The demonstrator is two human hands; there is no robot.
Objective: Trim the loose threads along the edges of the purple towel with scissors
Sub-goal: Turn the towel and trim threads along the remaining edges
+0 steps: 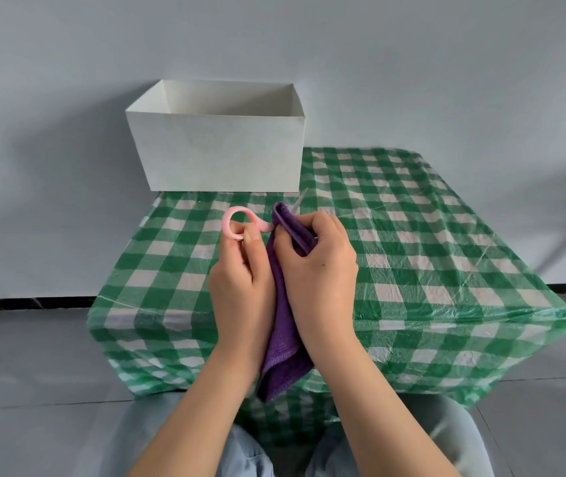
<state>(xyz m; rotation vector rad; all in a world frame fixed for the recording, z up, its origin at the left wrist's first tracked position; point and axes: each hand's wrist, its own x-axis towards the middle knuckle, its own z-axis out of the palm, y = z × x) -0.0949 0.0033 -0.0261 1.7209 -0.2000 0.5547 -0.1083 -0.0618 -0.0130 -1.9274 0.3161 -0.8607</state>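
Note:
The purple towel hangs folded between my two hands above the front half of the table. My right hand pinches its upper edge, fingers curled round the fold. My left hand holds the pink-handled scissors, with fingers through or against the handle loop. The blades run behind the towel's top; a pale blade tip shows just above it, near the box's lower right corner. Whether the blades are apart is hidden.
A white open-topped box stands at the back left of the table, against the wall. The table wears a green-and-white checked plastic cloth. My knees in light jeans sit under the front edge.

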